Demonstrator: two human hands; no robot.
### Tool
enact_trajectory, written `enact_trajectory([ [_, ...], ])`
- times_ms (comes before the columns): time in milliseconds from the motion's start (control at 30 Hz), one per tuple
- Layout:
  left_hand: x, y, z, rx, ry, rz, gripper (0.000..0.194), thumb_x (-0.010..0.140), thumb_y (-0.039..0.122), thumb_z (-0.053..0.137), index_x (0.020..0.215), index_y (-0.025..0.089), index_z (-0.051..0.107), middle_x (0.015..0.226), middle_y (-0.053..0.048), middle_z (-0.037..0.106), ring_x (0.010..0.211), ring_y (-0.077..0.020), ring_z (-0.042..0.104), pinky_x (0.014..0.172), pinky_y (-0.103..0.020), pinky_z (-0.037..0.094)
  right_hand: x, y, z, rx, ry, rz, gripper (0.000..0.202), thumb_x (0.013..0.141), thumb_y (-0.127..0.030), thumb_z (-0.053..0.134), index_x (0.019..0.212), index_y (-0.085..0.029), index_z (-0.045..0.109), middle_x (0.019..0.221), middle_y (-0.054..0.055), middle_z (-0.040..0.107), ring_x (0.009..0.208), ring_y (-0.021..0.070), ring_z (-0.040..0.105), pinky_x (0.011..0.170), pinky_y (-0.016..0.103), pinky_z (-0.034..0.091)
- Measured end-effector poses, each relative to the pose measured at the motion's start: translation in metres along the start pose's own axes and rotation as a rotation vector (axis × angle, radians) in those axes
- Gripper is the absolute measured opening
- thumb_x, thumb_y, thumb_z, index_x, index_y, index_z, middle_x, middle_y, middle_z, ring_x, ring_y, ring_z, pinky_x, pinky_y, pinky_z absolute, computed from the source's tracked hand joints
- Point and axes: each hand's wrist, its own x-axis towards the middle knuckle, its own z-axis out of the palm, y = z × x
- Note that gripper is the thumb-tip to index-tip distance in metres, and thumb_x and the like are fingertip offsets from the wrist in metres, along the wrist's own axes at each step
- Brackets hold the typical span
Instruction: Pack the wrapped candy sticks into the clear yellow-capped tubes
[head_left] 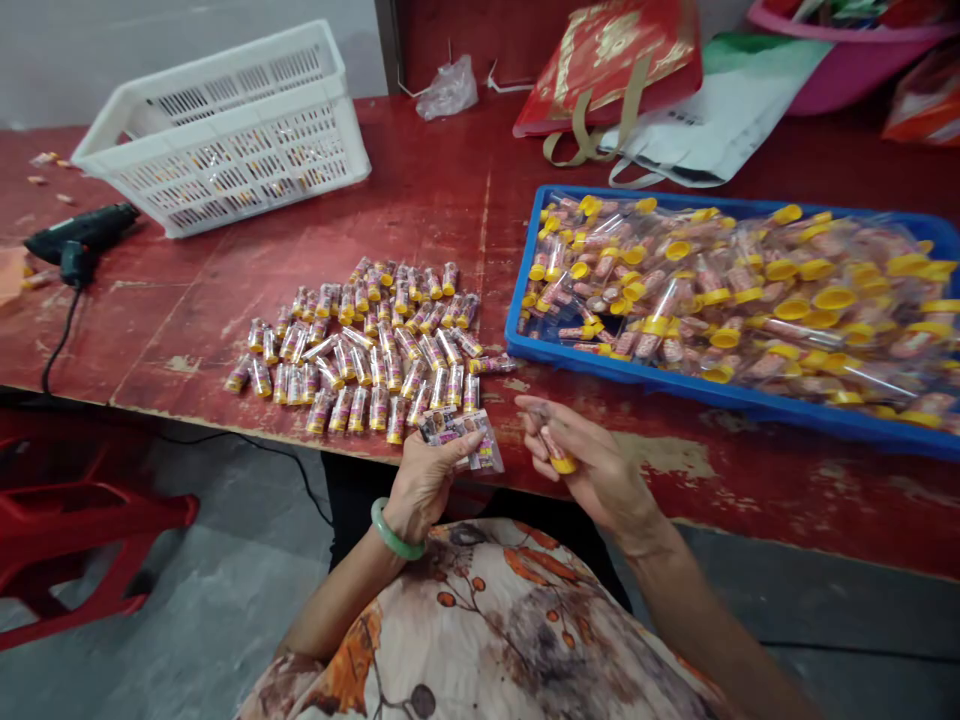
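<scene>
My left hand point(431, 470), with a green bangle on its wrist, grips a few flat printed plastic sleeves point(480, 452) between thumb and fingers at the table's front edge. Just to the right, my right hand point(589, 460) is closed around a small clear tube with a yellow cap point(561, 462). The tube tilts, cap end toward me, and the fingers partly hide it. Beyond my left hand, many small yellow-capped tubes in printed wrap point(364, 365) stand or lie in loose rows. On the right a blue tray point(517, 335) is heaped with yellow-capped tubes lacking visible printed wrap.
A white plastic basket point(225, 150) stands at the back left, with a black heat gun point(82, 235) and its cord nearby. A red bag point(615, 60), a white bag point(720, 110) and a pink basin point(840, 65) sit behind the tray. A red stool point(82, 510) is at lower left.
</scene>
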Motion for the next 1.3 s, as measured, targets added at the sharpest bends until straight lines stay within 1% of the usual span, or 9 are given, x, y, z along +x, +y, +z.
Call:
enact_trajectory([
  [100, 0.0, 0.0, 0.003, -0.037, 0.052, 0.063, 0.049, 0.053, 0.02, 0.089, 0.097, 0.012, 0.069, 0.092, -0.009, 0.074, 0.079, -0.0214, 0.07, 0.081, -0.038, 0.056, -0.027, 0.004, -0.011, -0.254, -0.058, -0.167, 0.037, 0.087, -0.036, 0.057, 0.121, -0.023, 0.063, 0.09, 0.005, 0.055, 0.069, 0.0132, 0.055, 0.053, 0.026, 0.046],
  [233, 0.0, -0.003, 0.007, -0.05, 0.09, 0.065, 0.045, 0.052, 0.021, 0.089, 0.092, 0.012, 0.07, 0.087, -0.007, 0.074, 0.073, -0.0192, 0.069, 0.075, -0.035, 0.056, -0.053, 0.01, -0.01, -0.718, 0.036, -0.553, 0.034, 0.082, -0.02, 0.063, 0.115, -0.025, 0.062, 0.098, 0.005, 0.062, 0.089, 0.0186, 0.062, 0.077, 0.031, 0.053],
  [333, 0.0, -0.006, 0.009, -0.102, 0.083, 0.055, 0.04, 0.053, 0.02, 0.089, 0.088, 0.012, 0.07, 0.083, -0.004, 0.073, 0.071, -0.0173, 0.068, 0.073, -0.033, 0.057, -0.057, 0.015, -0.001, -0.83, 0.112, -0.771, 0.03, 0.079, -0.011, 0.064, 0.107, -0.022, 0.059, 0.097, 0.006, 0.064, 0.091, 0.02, 0.063, 0.08, 0.033, 0.053],
  [500, -0.003, -0.009, 0.01, -0.145, 0.028, 0.01, 0.035, 0.057, 0.02, 0.088, 0.085, 0.012, 0.069, 0.083, -0.004, 0.073, 0.07, -0.0147, 0.068, 0.068, -0.027, 0.056, -0.049, 0.018, 0.007, -0.932, 0.111, -0.963, 0.038, 0.076, -0.002, 0.064, 0.109, -0.019, 0.055, 0.097, 0.009, 0.063, 0.091, 0.0219, 0.06, 0.077, 0.038, 0.053],
  [700, -0.007, -0.011, 0.009, -0.13, 0.021, -0.044, 0.04, 0.057, 0.023, 0.088, 0.09, 0.013, 0.068, 0.084, -0.003, 0.071, 0.071, -0.0147, 0.067, 0.064, -0.026, 0.056, -0.047, 0.022, 0.01, -1.17, 0.185, -1.074, 0.045, 0.077, -0.003, 0.065, 0.118, -0.018, 0.056, 0.1, 0.013, 0.061, 0.093, 0.0243, 0.06, 0.077, 0.042, 0.055],
  [867, -0.009, -0.012, 0.008, -0.096, 0.015, 0.007, 0.038, 0.058, 0.025, 0.087, 0.087, 0.015, 0.066, 0.079, -0.001, 0.069, 0.068, -0.0141, 0.065, 0.064, -0.028, 0.056, -0.047, 0.03, 0.015, -1.121, 0.249, -1.072, 0.049, 0.077, -0.006, 0.068, 0.121, -0.019, 0.053, 0.096, 0.011, 0.063, 0.088, 0.0225, 0.062, 0.075, 0.04, 0.057],
  [967, -0.01, -0.012, 0.007, -0.058, 0.004, 0.029, 0.037, 0.058, 0.027, 0.087, 0.087, 0.016, 0.066, 0.08, 0.0, 0.069, 0.07, -0.0145, 0.065, 0.067, -0.03, 0.057, -0.045, 0.031, 0.016, -1.205, 0.238, -1.117, 0.046, 0.075, -0.006, 0.07, 0.117, -0.014, 0.054, 0.094, 0.013, 0.064, 0.088, 0.0244, 0.064, 0.075, 0.041, 0.058],
  [1100, -0.01, -0.012, 0.007, -0.019, -0.026, 0.027, 0.04, 0.056, 0.028, 0.088, 0.088, 0.014, 0.068, 0.084, -0.003, 0.071, 0.069, -0.0164, 0.066, 0.066, -0.031, 0.057, -0.043, 0.03, 0.015, -1.397, 0.19, -1.259, 0.039, 0.073, -0.004, 0.072, 0.109, -0.01, 0.06, 0.089, 0.013, 0.067, 0.09, 0.0262, 0.065, 0.076, 0.04, 0.059],
  [1300, -0.009, -0.015, 0.007, -0.019, -0.061, 0.016, 0.037, 0.057, 0.024, 0.087, 0.087, 0.012, 0.069, 0.081, -0.004, 0.07, 0.066, -0.0139, 0.064, 0.064, -0.026, 0.054, -0.036, 0.037, 0.02, -1.351, 0.232, -1.254, 0.039, 0.077, -0.005, 0.068, 0.114, -0.011, 0.058, 0.093, 0.013, 0.066, 0.091, 0.0243, 0.064, 0.075, 0.038, 0.059],
])
